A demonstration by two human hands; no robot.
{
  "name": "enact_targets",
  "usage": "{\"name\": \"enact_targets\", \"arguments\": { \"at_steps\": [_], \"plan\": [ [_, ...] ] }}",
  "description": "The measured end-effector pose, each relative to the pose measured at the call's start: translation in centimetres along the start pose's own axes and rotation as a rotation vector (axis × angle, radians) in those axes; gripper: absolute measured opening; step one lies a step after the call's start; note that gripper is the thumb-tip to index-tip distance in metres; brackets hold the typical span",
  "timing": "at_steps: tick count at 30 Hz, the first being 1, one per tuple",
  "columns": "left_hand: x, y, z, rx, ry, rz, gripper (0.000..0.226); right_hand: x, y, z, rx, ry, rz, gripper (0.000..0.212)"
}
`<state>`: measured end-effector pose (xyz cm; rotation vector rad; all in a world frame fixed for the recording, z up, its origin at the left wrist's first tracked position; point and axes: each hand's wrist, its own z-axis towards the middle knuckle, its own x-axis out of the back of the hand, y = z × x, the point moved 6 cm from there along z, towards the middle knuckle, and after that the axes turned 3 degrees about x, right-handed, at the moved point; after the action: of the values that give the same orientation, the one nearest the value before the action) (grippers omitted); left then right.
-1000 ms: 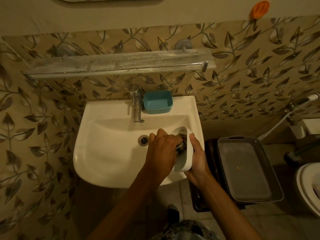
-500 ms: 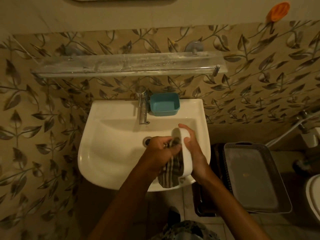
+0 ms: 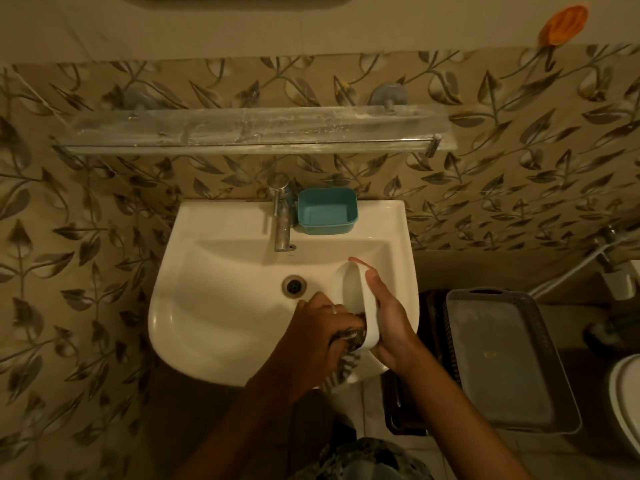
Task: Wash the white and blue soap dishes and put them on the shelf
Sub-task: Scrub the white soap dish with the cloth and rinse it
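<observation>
My right hand (image 3: 389,317) holds the white soap dish (image 3: 353,292) on its edge over the right side of the white sink (image 3: 221,306), its hollow facing left. My left hand (image 3: 322,327) grips a striped cloth (image 3: 343,358) and presses it into the near end of that dish; the cloth's tail hangs over the sink's front rim. The blue soap dish (image 3: 327,211) stands upright on the sink's back ledge, just right of the tap (image 3: 281,216). Above the sink, the glass shelf (image 3: 242,129) on the wall carries nothing.
A grey plastic tray (image 3: 502,358) rests on a dark basket to the right of the sink. A toilet rim (image 3: 627,396) shows at the far right edge, with a hose (image 3: 568,271) on the wall behind. An orange holder (image 3: 562,24) sticks to the wall at upper right.
My left hand has slid the cloth from the middle of the white dish toward its near end. The camera view has shifted, so the sink sits further right in frame.
</observation>
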<state>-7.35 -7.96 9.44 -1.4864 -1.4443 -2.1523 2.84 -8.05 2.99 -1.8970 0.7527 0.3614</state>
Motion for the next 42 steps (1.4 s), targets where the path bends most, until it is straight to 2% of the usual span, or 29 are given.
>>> {"name": "enact_targets", "arguments": {
  "at_steps": [2,5,7,9,11,14,16,18,20,22,23,25,27,28,32,35,38,42],
  "plan": [
    [0.2,0.6,0.8,-0.159,-0.025,0.216,0.015,0.6,0.5,0.1,-0.115,0.047,0.152,0.041],
    [0.1,0.1,2.0,-0.212,-0.026,0.351,0.019,0.8,0.3,0.2,-0.173,0.030,0.167,0.038],
    [0.9,-0.7,3.0,-0.184,0.017,0.341,0.015,0.9,0.4,0.2,-0.190,0.004,0.056,0.035],
    [1.9,-1.7,3.8,-0.112,0.116,0.338,0.021,0.9,0.2,0.2,-0.191,-0.002,-0.060,0.030],
    [2.2,-2.3,4.1,-0.038,0.221,0.332,0.017,1.1,0.1,0.2,-0.175,0.017,-0.123,0.027],
    [0.9,-2.1,3.1,0.148,0.314,0.172,0.012,1.3,0.4,0.3,-0.163,0.030,-0.234,0.025],
    [-1.2,-2.7,1.7,0.317,0.246,-0.105,0.012,1.4,0.6,0.4,-0.157,0.068,-0.299,0.027],
    [-3.7,-3.1,0.1,0.393,0.035,-0.381,0.019,1.8,0.5,0.8,-0.155,0.109,-0.343,0.026],
    [-4.2,-2.7,-1.0,0.296,-0.175,-0.393,0.014,2.1,0.7,1.4,-0.144,0.098,-0.378,0.026],
    [-2.8,-3.5,-1.5,0.208,-0.272,-0.317,0.021,2.1,1.4,1.7,-0.128,0.083,-0.379,0.028],
    [-1.6,-4.5,-1.3,0.167,-0.249,-0.280,0.023,2.2,1.8,1.8,-0.119,0.109,-0.354,0.030],
    [1.2,-7.7,-1.1,0.204,-0.167,-0.235,0.015,2.8,2.1,2.0,-0.101,0.206,-0.255,0.033],
    [4.2,-11.4,-0.4,0.320,-0.062,-0.201,0.035,3.5,2.0,2.4,-0.075,0.239,-0.199,0.036],
    [5.8,-13.3,0.1,0.395,0.027,-0.184,0.037,3.7,1.8,2.5,-0.072,0.225,-0.194,0.038],
    [12.3,-19.5,3.5,0.646,0.452,-0.164,0.016,4.1,1.4,2.6,-0.078,0.161,-0.215,0.051],
    [15.1,-21.8,6.8,0.725,0.650,-0.216,0.018,4.4,1.3,2.4,-0.069,0.131,-0.198,0.056],
    [16.1,-23.7,10.6,0.761,0.725,-0.335,0.028,4.3,1.6,2.0,-0.066,0.120,-0.169,0.056],
    [14.0,-27.2,13.3,0.867,0.643,-0.614,0.034,3.7,1.3,1.6,-0.039,0.125,-0.087,0.054]
  ]
}}
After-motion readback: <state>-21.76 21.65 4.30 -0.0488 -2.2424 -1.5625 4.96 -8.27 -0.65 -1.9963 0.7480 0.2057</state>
